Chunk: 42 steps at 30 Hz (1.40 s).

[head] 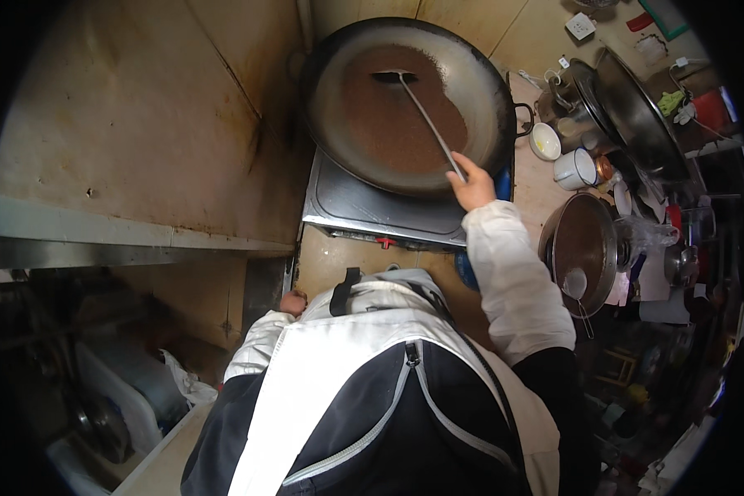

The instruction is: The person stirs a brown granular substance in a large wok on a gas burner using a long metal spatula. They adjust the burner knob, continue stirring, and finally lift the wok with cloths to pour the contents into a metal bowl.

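Observation:
A large wok [372,162] stands on a metal gas stove [372,208], with a spread of reddish-brown grains or seeds [387,124] in its bowl. My right hand [474,186] grips the handle of a long metal wok spatula [431,121], beside the wok's near right rim. The spatula's dark, wide head rests among the brown grains. Down at my left side, by my waist, my left hand [293,303] is partly hidden by sleeve and apron; its fingers look curled, but whether it holds anything does not show.
To the right, a counter bears a white bowl [545,141], a white enamel mug [575,168] and a metal basin [583,248] of brown material with a small strainer [575,284] on it. Large dark pans [642,115] lean behind. A stained wall panel [161,124] borders the wok on the left.

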Motion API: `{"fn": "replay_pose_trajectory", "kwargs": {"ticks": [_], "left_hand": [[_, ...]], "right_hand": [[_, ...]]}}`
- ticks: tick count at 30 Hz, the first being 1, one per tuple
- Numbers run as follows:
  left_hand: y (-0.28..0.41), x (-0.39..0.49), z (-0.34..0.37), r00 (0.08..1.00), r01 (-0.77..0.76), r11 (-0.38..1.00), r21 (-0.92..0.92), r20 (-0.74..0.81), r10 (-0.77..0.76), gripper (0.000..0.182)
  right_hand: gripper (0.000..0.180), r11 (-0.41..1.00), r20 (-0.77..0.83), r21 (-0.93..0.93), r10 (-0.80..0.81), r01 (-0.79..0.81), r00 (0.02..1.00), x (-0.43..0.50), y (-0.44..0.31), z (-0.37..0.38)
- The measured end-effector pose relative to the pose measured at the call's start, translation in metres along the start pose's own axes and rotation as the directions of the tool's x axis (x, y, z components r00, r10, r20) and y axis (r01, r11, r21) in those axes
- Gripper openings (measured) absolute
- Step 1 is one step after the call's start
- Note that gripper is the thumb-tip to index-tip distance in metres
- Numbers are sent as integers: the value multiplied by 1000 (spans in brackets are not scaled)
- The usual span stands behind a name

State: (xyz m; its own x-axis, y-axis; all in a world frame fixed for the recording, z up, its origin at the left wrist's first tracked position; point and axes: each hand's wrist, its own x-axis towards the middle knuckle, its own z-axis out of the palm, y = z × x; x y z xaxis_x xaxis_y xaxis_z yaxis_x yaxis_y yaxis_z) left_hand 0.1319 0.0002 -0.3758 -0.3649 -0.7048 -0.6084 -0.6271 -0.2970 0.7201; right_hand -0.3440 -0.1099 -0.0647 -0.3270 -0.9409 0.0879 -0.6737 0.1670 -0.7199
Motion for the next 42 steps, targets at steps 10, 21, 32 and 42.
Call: {"fn": "replay_pose_trajectory", "kwargs": {"ticks": [10, 21, 32, 42], "left_hand": [[20, -27, 17, 976, 159, 980, 119, -172, -137, 14], [56, -44, -9, 939, 265, 959, 101, -255, -232, 22], [-10, -46, 3, 956, -222, 857, 466, -69, 285, 20], [-55, -2, 17, 943, -333, 891, 307, 127, 309, 19]], "right_hand": [[40, 943, 384, 15, 302, -332, 873, -86, -58, -177], [41, 966, -26, -255, -48, 40, 999, 5, 27, -37], [37, 972, 279, -23, 232, -235, 932, -87, -48, -196], [41, 822, 295, 404, 300, -403, 907, 2, 3, -42]]}}
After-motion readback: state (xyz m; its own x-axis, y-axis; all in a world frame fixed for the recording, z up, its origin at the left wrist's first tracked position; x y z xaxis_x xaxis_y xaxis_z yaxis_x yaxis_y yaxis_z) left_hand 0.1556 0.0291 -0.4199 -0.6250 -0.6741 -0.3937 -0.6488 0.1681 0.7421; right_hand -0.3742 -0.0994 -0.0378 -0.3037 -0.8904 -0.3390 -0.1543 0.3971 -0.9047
